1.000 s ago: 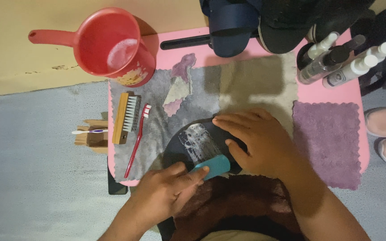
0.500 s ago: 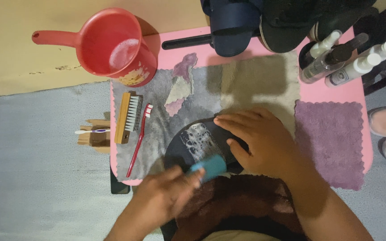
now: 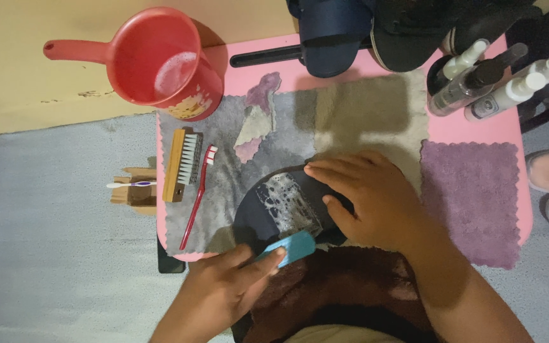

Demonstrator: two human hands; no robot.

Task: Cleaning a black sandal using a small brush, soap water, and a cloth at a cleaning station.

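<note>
A dark slipper (image 3: 268, 213) lies sole up on a grey towel (image 3: 236, 152), with white soap foam on its sole. My right hand (image 3: 366, 200) presses down on the slipper's right part, fingers spread over it. My left hand (image 3: 223, 292) holds a small teal brush (image 3: 290, 246) at the slipper's near edge, just below the foam.
A red dipper (image 3: 160, 60) with soapy water stands at the back left of the pink table (image 3: 506, 127). A wooden brush (image 3: 178, 165) and a red toothbrush (image 3: 197, 197) lie left of the slipper. Spray bottles (image 3: 497, 82), dark slippers (image 3: 338, 32), a purple cloth (image 3: 471, 197) sit right and back.
My left hand has slid the teal brush slightly down and right along the slipper's near edge. My right hand stays on the slipper.
</note>
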